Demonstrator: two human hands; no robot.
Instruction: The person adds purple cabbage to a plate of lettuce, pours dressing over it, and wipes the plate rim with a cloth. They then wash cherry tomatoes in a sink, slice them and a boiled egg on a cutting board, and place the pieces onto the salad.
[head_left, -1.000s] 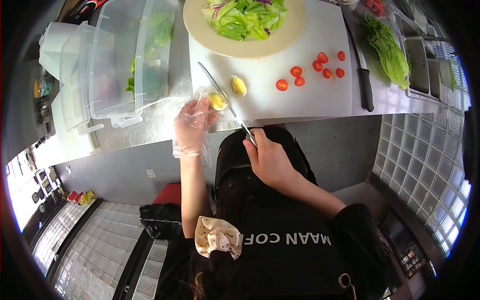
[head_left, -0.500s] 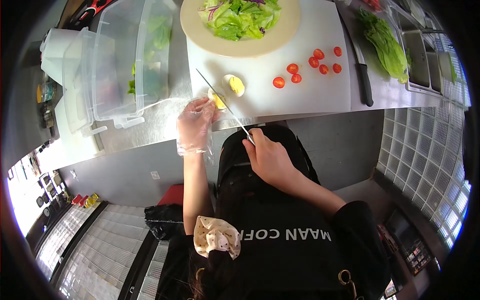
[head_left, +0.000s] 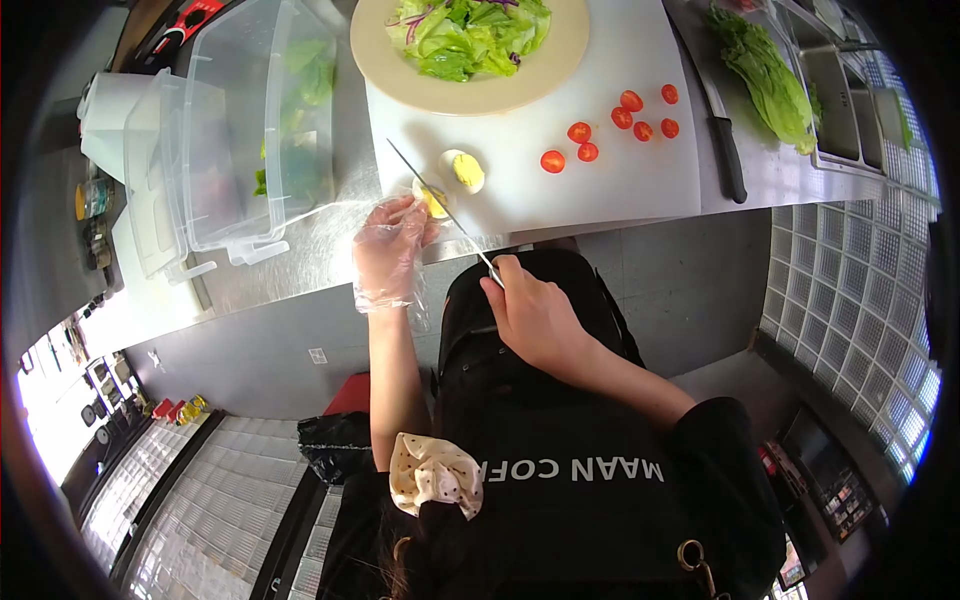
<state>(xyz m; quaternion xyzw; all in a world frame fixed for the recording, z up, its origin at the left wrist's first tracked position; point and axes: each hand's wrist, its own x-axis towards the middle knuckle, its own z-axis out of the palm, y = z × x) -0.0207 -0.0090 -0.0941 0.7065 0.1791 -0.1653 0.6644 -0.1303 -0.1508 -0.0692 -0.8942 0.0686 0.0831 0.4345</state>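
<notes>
My gloved left hand (head_left: 388,250) pins the egg half (head_left: 432,198) on the cutting board (head_left: 620,180); my right hand (head_left: 535,315) grips the knife (head_left: 440,205). I'd slice slowly, fingertips tucked.

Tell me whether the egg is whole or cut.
Cut: one half lies yolk up on the board, another sits under the knife.

On the cutting board (head_left: 610,175), egg halves (head_left: 462,171) lie left of tomato halves (head_left: 610,125), plate (head_left: 560,60) behind.
</notes>
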